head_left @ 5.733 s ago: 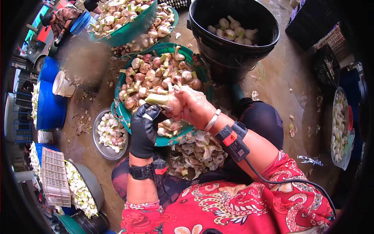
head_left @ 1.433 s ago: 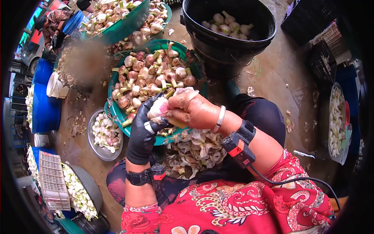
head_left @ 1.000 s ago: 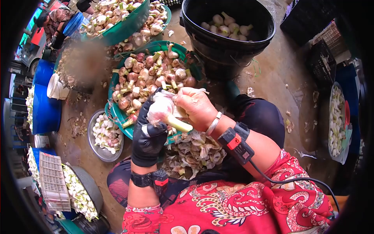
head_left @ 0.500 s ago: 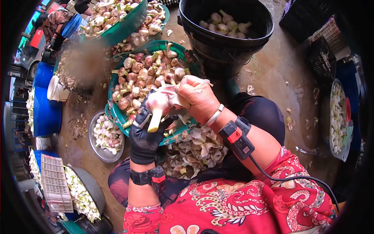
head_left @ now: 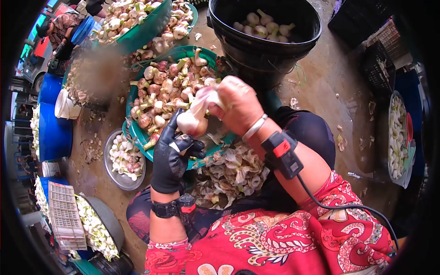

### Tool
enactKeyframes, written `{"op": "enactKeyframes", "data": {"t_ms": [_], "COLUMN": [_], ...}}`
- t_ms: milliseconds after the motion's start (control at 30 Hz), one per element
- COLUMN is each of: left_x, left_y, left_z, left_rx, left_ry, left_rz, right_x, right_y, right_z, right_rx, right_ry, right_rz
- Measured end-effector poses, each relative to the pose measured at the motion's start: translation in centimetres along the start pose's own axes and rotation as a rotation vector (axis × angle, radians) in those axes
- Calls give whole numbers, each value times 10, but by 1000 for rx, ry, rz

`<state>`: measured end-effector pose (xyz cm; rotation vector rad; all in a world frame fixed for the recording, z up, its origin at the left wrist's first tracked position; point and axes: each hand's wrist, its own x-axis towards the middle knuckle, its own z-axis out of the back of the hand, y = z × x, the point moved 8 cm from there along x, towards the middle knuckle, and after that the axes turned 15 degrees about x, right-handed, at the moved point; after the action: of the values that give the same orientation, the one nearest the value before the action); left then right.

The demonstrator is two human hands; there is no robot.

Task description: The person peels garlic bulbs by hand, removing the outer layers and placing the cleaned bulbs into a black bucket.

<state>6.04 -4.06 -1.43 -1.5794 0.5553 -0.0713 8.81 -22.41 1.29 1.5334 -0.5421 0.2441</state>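
Note:
A garlic bulb (head_left: 190, 124), white below with pinkish skin, is held over the green basin (head_left: 132, 101). My left hand (head_left: 170, 156), in a black glove, grips it from below left, one finger up along its side and the others curled. My bare right hand (head_left: 239, 103), a little blurred, pinches papery garlic skin (head_left: 204, 101) that stretches up from the bulb. Beneath both hands, unpeeled garlic bulbs (head_left: 167, 85) fill the basin. Loose garlic skins (head_left: 229, 176) lie heaped nearer my lap.
A black bucket (head_left: 256, 57) with peeled bulbs stands beyond my right hand. To the left, a metal bowl (head_left: 110, 167) holds white garlic. Another heaped green basin (head_left: 146, 34) is at the back. A co-worker (head_left: 62, 32) is at far left. Black crates (head_left: 378, 66) stand right.
The bulb has turned, so its cut stem no longer points toward me. My right hand has rolled over and moved slightly right, drawing the skin upward. My left fingers have shifted around the bulb.

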Motion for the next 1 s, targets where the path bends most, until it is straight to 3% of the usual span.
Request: {"op": "enactKeyframes", "data": {"t_ms": [67, 100, 133, 200, 233, 267, 333, 400, 433, 533, 567, 667, 700, 833, 900, 967, 1000], "left_x": [-2, -1, -1, 0, 1, 1, 3, 5, 7, 7, 7, 14, 14, 10, 9, 0, -5], "left_y": [0, 3, 6, 10, 13, 16, 16, 11, 13, 5, -4, -1, -5, -19, -16, -16, -14], "left_z": [5, 9, 11, 13, 14, 13, 2, -11, -15, -32, -35, -34, -33, -45, -47, -43, -43], "left_rx": [20, -75, -173, -212, -249, -284, -334, -275, -312, -243, 1, 118, 297, 497, 108, -16, -140], "left_ry": [-58, -51, -44, -74, -101, -127, -78, 29, 27, 24, -14, -38, -41, -56, -60, -8, 44], "left_rz": [-1, 28, 55, 68, 84, 102, 107, 46, 54, 17, -72, -170, -225, -330, -141, -66, 9], "right_x": [0, 5, 1, -17, -27, -47, -42, -17, -11, -15, -15, -15, -17, -20, -16, -10, -6], "right_y": [-44, -25, -29, -24, -18, -26, -23, -2, 11, 14, 18, 26, 26, 27, 17, -4, -22], "right_z": [16, 30, 29, 2, -12, -22, -25, -13, -12, -18, -19, -18, -21, -21, -13, 7, 20], "right_rx": [1138, 840, 561, -87, -416, -492, -490, -232, -184, -182, -279, -353, -392, -449, -398, -353, -298], "right_ry": [-504, -416, -144, 414, 684, 872, 713, 218, 155, 115, 96, 55, 71, 51, -21, -189, -266], "right_rz": [-639, -576, -807, -856, -528, -524, -365, -198, -173, -74, -12, 89, 127, 138, 65, -36, -232]}}
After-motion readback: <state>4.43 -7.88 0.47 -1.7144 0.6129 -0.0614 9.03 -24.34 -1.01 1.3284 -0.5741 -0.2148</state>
